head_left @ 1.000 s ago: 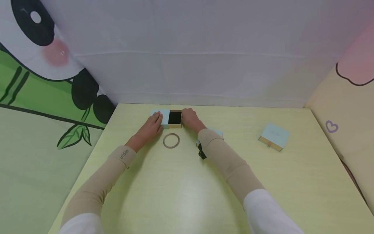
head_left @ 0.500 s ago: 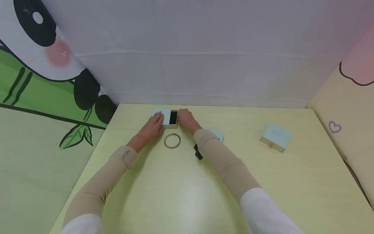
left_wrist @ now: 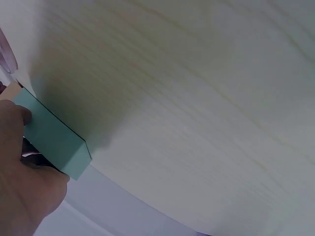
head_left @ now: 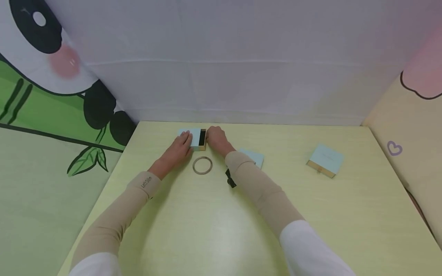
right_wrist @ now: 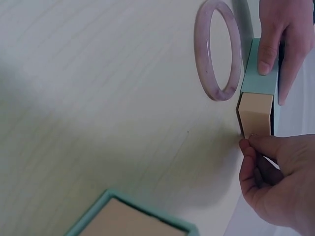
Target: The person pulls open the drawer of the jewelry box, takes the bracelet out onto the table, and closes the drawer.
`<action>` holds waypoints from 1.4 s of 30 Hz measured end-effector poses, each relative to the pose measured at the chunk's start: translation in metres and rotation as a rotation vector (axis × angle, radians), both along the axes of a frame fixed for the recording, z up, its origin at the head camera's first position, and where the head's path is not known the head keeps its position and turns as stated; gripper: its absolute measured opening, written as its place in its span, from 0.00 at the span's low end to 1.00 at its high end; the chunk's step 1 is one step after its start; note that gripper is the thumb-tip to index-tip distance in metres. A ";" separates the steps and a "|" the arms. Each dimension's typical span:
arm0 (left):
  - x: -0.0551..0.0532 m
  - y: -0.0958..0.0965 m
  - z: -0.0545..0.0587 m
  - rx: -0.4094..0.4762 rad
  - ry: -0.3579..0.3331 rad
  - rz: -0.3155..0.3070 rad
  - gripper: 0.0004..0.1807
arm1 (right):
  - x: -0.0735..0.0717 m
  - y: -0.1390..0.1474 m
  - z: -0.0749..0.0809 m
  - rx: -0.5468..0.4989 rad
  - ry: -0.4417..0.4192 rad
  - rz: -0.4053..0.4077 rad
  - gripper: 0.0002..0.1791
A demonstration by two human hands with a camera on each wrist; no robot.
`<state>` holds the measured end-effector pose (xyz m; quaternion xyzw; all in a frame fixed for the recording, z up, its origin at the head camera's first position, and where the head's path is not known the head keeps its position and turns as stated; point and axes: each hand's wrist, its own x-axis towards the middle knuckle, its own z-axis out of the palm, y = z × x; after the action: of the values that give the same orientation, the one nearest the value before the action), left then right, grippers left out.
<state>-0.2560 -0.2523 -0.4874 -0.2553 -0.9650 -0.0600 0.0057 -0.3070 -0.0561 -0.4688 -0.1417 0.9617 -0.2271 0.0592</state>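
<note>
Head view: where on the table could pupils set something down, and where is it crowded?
Bare: between the middle box and rightmost box; also nearer than the bangle, between left sleeve and right sleeve. Crowded: just beyond the bangle, where left hand and right hand hold the part-open box.

- Left sleeve (head_left: 116,212), beige: 1 wordmark (head_left: 146,181) in small dark letters near the wrist, set slantwise, reading "Let'sSlim"; apostrophe too small to confirm.
- Light-blue box (head_left: 325,159), right part of counter (head_left: 207,214): 1 faint line of lettering on the lid, not legible.
- Right-hand wall (head_left: 414,130), cream: 1 heart sign (head_left: 394,154), purple outline.
</note>
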 end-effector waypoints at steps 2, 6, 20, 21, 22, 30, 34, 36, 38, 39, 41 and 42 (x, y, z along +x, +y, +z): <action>0.000 0.000 0.000 0.000 0.011 -0.005 0.32 | 0.002 -0.002 0.000 -0.001 0.009 0.024 0.15; 0.002 0.000 0.002 0.014 0.030 -0.017 0.32 | 0.007 -0.009 0.000 -0.019 0.001 0.118 0.14; 0.001 0.000 0.003 0.024 0.069 -0.042 0.32 | 0.013 -0.008 0.003 0.025 -0.008 0.170 0.15; 0.001 -0.001 0.004 0.020 0.063 -0.037 0.32 | 0.013 -0.007 0.004 0.037 -0.002 0.185 0.15; 0.000 0.000 0.004 0.015 0.055 -0.032 0.33 | 0.013 -0.006 0.004 0.053 0.006 0.203 0.15; -0.004 0.003 0.011 -0.009 -0.014 0.005 0.37 | 0.012 0.007 0.004 0.029 -0.034 0.275 0.21; -0.004 0.004 0.015 0.000 -0.026 0.025 0.36 | 0.004 0.014 0.001 -0.025 -0.084 0.276 0.22; -0.005 0.005 0.016 0.009 -0.024 0.030 0.36 | 0.000 0.018 -0.002 -0.046 -0.075 0.281 0.22; -0.004 0.006 0.019 0.012 -0.023 0.037 0.36 | -0.001 0.022 -0.002 -0.050 -0.091 0.281 0.22; -0.004 0.007 0.019 0.011 -0.020 0.040 0.36 | -0.001 0.024 -0.001 -0.057 -0.101 0.280 0.23; -0.004 0.008 0.021 0.006 -0.011 0.045 0.36 | 0.002 0.029 0.002 -0.059 -0.108 0.272 0.23; -0.004 0.008 0.021 0.004 -0.006 0.047 0.36 | 0.005 0.030 0.007 -0.042 -0.127 0.260 0.23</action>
<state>-0.2603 -0.2439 -0.4665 -0.2322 -0.9707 -0.0624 0.0048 -0.3021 -0.0258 -0.4622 -0.2519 0.9246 -0.2459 0.1459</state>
